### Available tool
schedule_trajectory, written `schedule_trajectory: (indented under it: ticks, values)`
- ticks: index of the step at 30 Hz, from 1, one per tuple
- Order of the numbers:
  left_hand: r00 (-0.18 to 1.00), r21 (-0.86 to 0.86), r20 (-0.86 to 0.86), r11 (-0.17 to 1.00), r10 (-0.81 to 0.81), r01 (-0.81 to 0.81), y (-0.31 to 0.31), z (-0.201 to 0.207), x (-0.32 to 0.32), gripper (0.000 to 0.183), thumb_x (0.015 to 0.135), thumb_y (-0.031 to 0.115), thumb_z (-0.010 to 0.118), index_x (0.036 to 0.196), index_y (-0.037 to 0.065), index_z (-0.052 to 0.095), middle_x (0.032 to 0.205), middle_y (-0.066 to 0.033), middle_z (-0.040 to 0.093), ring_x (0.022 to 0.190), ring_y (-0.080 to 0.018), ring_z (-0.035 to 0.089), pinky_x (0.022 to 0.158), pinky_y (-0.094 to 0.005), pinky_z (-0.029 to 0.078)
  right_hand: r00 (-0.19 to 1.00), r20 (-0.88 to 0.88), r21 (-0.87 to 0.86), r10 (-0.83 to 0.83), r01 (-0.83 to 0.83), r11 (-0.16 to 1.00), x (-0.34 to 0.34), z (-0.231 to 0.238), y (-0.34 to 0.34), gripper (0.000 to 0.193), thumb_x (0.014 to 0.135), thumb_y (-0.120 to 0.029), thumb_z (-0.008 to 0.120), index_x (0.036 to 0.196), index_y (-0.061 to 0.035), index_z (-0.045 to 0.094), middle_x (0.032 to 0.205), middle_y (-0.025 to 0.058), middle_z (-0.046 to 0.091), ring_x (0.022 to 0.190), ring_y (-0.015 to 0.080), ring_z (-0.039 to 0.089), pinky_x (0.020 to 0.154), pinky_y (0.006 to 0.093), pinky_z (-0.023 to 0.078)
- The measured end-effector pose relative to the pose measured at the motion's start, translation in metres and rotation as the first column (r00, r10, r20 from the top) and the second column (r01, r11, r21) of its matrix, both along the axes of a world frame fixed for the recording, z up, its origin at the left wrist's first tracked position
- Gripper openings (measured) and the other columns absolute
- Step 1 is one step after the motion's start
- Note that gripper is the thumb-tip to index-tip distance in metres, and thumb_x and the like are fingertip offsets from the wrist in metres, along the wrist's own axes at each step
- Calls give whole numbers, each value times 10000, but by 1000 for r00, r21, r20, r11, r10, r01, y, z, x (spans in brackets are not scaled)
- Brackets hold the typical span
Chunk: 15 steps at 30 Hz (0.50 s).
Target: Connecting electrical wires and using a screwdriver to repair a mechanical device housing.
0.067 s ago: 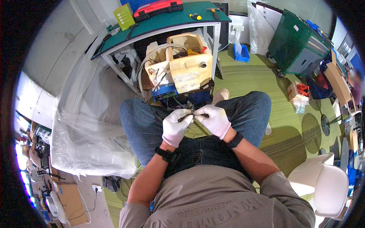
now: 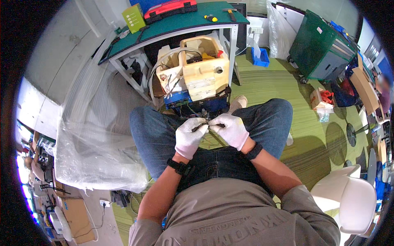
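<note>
My left hand (image 2: 190, 136) and my right hand (image 2: 231, 130), both in white work gloves, meet over the gap between my knees. Their fingertips are pinched together around a small dark piece (image 2: 206, 124), too small and too covered to name. Thin wires seem to hang just beneath the fingers. Just beyond them stands a machine with a cream plastic housing (image 2: 205, 86), open at the top, on a blue and black base (image 2: 177, 98). Loose cables and a pale hose (image 2: 180, 51) run along the housing's left side.
Behind the machine is a green-topped workbench (image 2: 172, 23) with a red toolbox (image 2: 170, 10), a hammer (image 2: 232, 15) and a green box (image 2: 134, 19). Bubble-wrapped goods (image 2: 98, 160) stand left. To the right are a green tool cabinet (image 2: 320, 45), blue bin (image 2: 260, 57) and white chair (image 2: 349, 197).
</note>
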<state>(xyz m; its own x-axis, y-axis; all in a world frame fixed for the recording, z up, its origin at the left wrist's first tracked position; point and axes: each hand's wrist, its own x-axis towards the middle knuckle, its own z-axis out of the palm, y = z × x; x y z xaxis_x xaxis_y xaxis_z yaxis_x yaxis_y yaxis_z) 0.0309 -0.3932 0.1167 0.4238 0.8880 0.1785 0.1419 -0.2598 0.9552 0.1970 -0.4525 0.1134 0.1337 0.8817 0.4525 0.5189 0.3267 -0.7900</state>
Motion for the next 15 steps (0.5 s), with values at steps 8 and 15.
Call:
schedule_trajectory:
  ticks: [8, 15]
  values:
    - [999, -56, 48, 998, -23, 25, 2, -3, -1, 231, 791, 50, 717, 999, -35, 662, 955, -93, 693, 876, -140, 647, 799, -257, 516, 996, 89, 68, -20, 14, 998, -3, 1, 0, 102, 776, -98, 690, 864, -49, 679, 828, 121, 666, 773, 288, 656, 691, 351, 522]
    - [997, 17, 12, 997, -74, 74, 4, -3, -1, 224, 812, 56, 697, 1015, -33, 660, 947, -78, 688, 860, -131, 642, 782, -253, 513, 998, 44, -10, -52, 52, 999, 1, -3, 0, 108, 759, -104, 686, 846, -43, 665, 823, 143, 654, 771, 304, 647, 697, 361, 513]
